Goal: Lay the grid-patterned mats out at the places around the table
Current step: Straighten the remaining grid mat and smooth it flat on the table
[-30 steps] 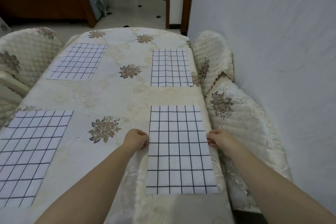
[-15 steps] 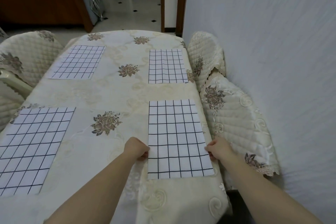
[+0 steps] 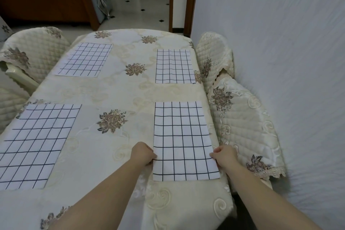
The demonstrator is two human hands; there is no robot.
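Several white mats with dark grid lines lie on a table point(image 3: 119, 91) covered by a cream flowered cloth. The near right mat point(image 3: 182, 136) lies flat by the table's right edge. My left hand point(image 3: 142, 153) pinches its left edge and my right hand point(image 3: 225, 155) pinches its right edge, both near the mat's front end. Another mat lies at the near left point(image 3: 35, 144), one at the far left point(image 3: 85, 59) and one at the far right point(image 3: 174, 66).
Chairs with quilted cream covers stand along the right side point(image 3: 242, 123) point(image 3: 214, 56) and the left side point(image 3: 31, 50). A white wall point(image 3: 280, 61) runs close behind the right chairs. A doorway and tiled floor point(image 3: 145, 5) lie beyond the table's far end.
The view has pulled back from the table. Both hands have slid toward the front end of the near right mat, still holding its edges; the mat's whole front edge now shows on the table.
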